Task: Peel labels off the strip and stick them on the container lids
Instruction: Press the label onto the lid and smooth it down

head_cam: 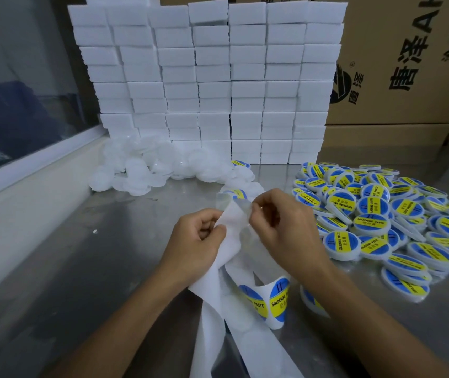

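My left hand [199,236] grips the white backing strip [231,222] over the middle of the steel table. My right hand [280,222] pinches the strip's upper edge, where something thin and clear lifts off it; I cannot tell whether that is a label. The strip loops down to a curl bearing round blue and yellow labels [279,298] and trails off the bottom edge. Plain white lids [147,170] lie heaped at the back left. A large spread of labelled lids [373,211] covers the right side.
A wall of stacked white blocks [209,77] stands at the back. Brown cartons [403,58] stand at the back right. A window ledge [35,170] runs along the left. A labelled lid [235,193] lies just behind my hands.
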Tool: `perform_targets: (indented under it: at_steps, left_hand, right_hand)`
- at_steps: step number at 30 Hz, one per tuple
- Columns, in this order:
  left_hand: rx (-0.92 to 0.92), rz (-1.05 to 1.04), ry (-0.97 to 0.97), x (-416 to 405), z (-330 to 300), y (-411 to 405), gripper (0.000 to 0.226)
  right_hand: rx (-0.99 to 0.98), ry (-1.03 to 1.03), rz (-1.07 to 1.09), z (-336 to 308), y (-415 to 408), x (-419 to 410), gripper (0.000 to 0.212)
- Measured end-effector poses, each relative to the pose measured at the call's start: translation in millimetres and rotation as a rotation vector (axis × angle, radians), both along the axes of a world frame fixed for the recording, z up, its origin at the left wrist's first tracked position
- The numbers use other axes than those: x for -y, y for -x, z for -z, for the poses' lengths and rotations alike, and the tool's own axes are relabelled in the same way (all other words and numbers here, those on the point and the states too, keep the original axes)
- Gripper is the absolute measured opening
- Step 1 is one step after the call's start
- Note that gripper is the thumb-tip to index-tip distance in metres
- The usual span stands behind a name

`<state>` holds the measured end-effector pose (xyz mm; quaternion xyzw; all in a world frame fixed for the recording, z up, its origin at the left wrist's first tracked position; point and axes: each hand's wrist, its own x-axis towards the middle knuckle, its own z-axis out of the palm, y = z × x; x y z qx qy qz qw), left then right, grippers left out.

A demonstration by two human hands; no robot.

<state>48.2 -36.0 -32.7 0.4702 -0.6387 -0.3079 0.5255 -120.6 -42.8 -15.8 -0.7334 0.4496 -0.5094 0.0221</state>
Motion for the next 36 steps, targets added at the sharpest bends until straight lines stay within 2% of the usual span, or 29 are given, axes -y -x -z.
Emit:
perform_targets:
  at_steps: [1,3,7,9,11,15,20,21,23,25,27,31,34,36]
  left_hand:
    - [-0.006,-0.008,-0.007,0,0,-1,0.039]
    - [0.006,-0.010,-0.017,2,3,-4,0.044]
    - [0.032,-0.110,0.021,11,12,-9,0.023]
    - [0.040,-0.218,0.039,17,17,-13,0.023]
    - [0.080,-0.322,0.055,23,22,-20,0.034]
    - [0.177,-0.397,0.094,36,31,-39,0.036]
    - [0.029,-0.583,0.019,65,24,-63,0.040]
    - [0.073,-0.604,-0.002,74,24,-72,0.034]
    - [0.300,-0.662,-0.080,92,25,-91,0.016]
    - [0.578,-0.699,-0.200,108,26,-109,0.031]
    - [0.728,-0.711,-0.270,120,26,-123,0.051]
    - [0.785,-0.716,-0.405,139,23,-139,0.067]
    - [0.762,-0.691,-0.473,150,19,-144,0.069]
    - [0.764,-0.725,-0.436,156,18,-147,0.065]
  right_hand:
    - [0.070,-0.041,0.010,0,3,1,0.005]
    - [0.284,-0.183,0.006,-1,6,4,0.006]
    - [0.747,-0.442,-0.105,-5,13,9,0.012]
    - [0.880,-0.479,-0.148,-8,15,9,0.014]
    - [0.936,-0.476,-0.182,-11,16,8,0.015]
    - [0.933,-0.425,-0.214,-15,14,4,0.011]
    - [0.796,-0.319,-0.169,-19,13,0,0.012]
    - [0.785,-0.299,-0.160,-19,13,0,0.010]
    - [0.761,-0.258,-0.155,-19,13,0,0.010]
    - [0.736,-0.240,-0.160,-16,11,3,0.023]
    - [0.716,-0.236,-0.143,-13,12,5,0.036]
    - [0.688,-0.184,-0.103,-7,15,11,0.025]
    - [0.681,-0.157,-0.099,-6,17,13,0.023]
    - [0.666,-0.153,-0.090,-5,18,14,0.019]
